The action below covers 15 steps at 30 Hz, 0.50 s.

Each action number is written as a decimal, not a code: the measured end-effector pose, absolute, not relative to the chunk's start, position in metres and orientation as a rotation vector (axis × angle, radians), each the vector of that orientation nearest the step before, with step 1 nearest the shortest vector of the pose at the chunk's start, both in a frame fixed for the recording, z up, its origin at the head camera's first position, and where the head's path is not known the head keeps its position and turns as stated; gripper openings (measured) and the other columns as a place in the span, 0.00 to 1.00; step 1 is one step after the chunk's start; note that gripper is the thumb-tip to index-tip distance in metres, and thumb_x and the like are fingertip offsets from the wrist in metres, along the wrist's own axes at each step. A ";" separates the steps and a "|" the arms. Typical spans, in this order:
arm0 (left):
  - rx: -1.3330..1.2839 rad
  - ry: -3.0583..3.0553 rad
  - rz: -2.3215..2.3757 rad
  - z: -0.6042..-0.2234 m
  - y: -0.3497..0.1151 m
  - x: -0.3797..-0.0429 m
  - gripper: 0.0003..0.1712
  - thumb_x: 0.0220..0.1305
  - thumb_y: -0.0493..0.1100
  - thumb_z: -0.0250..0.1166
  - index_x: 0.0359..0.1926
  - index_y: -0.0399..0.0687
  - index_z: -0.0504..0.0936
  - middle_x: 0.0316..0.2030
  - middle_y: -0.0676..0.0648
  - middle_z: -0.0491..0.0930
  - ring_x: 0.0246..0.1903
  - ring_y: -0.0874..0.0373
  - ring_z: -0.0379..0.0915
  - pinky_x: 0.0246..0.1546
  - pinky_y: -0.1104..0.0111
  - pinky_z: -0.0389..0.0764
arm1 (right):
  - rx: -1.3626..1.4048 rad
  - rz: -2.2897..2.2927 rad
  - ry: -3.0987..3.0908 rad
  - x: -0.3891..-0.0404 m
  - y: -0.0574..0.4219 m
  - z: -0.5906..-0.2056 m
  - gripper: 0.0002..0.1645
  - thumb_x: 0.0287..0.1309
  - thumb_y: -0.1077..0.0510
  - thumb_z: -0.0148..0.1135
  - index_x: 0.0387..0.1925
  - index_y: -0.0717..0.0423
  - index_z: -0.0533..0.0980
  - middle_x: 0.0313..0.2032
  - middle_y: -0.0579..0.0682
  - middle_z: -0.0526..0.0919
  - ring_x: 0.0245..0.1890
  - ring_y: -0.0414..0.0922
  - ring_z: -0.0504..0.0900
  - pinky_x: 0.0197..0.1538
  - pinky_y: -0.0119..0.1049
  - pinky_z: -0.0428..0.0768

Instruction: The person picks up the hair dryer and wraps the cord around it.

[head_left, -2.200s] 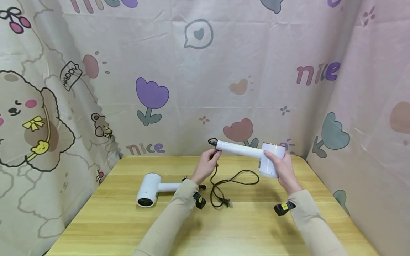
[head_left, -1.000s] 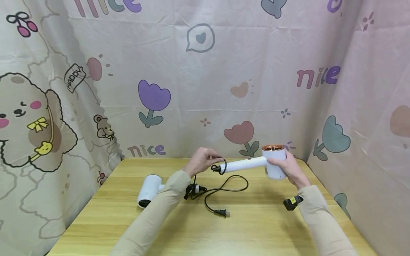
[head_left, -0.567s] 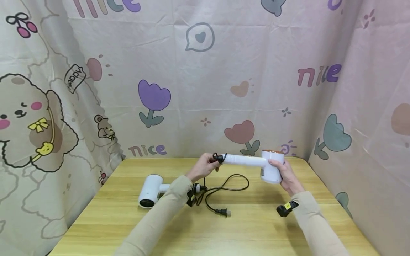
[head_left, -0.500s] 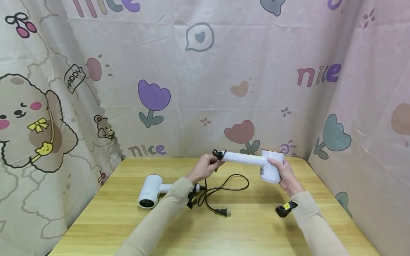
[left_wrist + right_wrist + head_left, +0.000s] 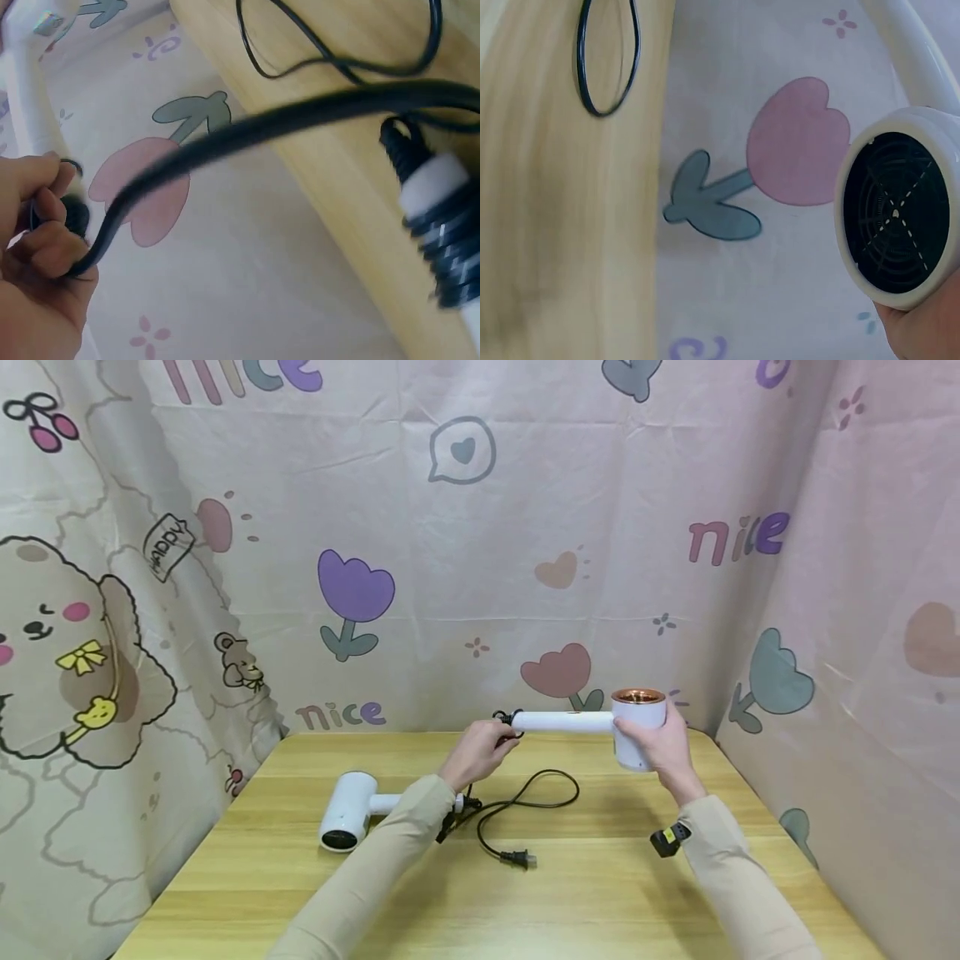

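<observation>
My right hand (image 5: 667, 747) grips the head of a white hair dryer (image 5: 562, 722), held above the table with its handle pointing left. The head's copper-coloured end faces up; in the right wrist view its other end shows a dark round grille (image 5: 896, 214). At the handle's tip, my left hand (image 5: 480, 752) pinches the dryer's black cord (image 5: 277, 124), which is looped round that end. From these fingers the cord runs down to the table, where it lies in a loose loop ending in a two-pin plug (image 5: 517, 859).
A second white hair dryer (image 5: 348, 810) lies on the left of the wooden table (image 5: 600, 902), partly behind my left forearm. Its cord (image 5: 450, 247) is wound round its handle end. A printed curtain (image 5: 450, 568) hangs behind and at both sides.
My left hand has passed the cord over and round the handle end. The held dryer has tipped back and forth and is now level. The second dryer stays put.
</observation>
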<state>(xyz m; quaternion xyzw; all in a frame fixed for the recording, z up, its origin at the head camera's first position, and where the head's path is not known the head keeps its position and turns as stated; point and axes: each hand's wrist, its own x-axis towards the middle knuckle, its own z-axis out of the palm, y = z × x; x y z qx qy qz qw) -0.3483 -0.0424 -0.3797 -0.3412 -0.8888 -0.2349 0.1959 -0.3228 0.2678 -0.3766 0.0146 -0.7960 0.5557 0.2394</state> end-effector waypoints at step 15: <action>-1.051 -2.459 -0.105 -0.359 -0.047 -0.349 0.08 0.64 0.45 0.67 0.42 0.51 0.87 0.31 0.51 0.77 0.29 0.61 0.71 0.28 0.72 0.76 | 0.124 1.153 -2.392 -0.317 0.277 -0.365 0.51 0.43 0.47 0.78 0.67 0.51 0.63 0.54 0.63 0.77 0.46 0.59 0.78 0.43 0.47 0.78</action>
